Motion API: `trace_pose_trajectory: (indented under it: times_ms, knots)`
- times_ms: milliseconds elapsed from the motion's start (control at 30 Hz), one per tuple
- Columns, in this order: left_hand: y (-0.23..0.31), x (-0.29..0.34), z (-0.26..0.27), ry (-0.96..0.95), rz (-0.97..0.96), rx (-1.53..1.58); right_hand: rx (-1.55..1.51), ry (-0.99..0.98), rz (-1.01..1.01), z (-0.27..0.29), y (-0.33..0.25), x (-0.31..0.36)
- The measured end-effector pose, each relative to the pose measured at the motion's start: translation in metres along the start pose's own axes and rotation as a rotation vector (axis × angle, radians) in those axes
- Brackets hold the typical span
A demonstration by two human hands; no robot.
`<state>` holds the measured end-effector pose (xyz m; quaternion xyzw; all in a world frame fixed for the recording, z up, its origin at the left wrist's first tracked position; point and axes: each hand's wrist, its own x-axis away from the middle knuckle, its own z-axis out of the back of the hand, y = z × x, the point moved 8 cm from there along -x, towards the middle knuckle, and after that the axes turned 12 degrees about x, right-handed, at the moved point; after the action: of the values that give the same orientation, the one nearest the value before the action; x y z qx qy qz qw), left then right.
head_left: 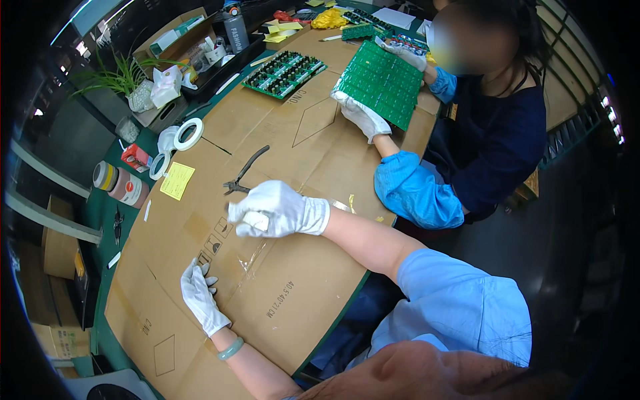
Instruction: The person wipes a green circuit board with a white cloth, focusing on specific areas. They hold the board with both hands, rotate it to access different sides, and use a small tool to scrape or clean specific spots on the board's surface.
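There's a spiky green plant (127,71) in a pale pot (141,99), a red drink carton (136,157) near a pinkish bottle (129,189), a white tape roll (179,139) by some yellow sticky note (177,181), plus a gray bottle (236,33) and crumpled yellow bundle (329,19).

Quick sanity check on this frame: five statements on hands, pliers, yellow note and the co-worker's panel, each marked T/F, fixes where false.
1. The person's left hand is gloved in white. True.
2. The right hand grips the pliers. False: they lie on the cardboard near it.
3. The yellow note lies left of the pliers. True.
4. The co-worker holds the green panel bare-handed. False: white gloves cover both hands.
5. A bracelet circles the person's left wrist. True.
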<state>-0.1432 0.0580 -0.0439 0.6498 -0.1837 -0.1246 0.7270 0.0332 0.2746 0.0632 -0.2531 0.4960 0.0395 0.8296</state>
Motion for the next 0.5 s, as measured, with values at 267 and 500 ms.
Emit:
trace_pose_trajectory:
  times_ms: [267,500]
  knots:
    - [0.0,0.001,0.001,0.008,-0.021,-0.01,0.107,-0.638,-0.32,-0.044,0.027,0.028]
    - [-0.003,-0.001,0.003,0.012,-0.007,0.0,0.079,-0.738,-0.421,-0.045,0.034,0.03]
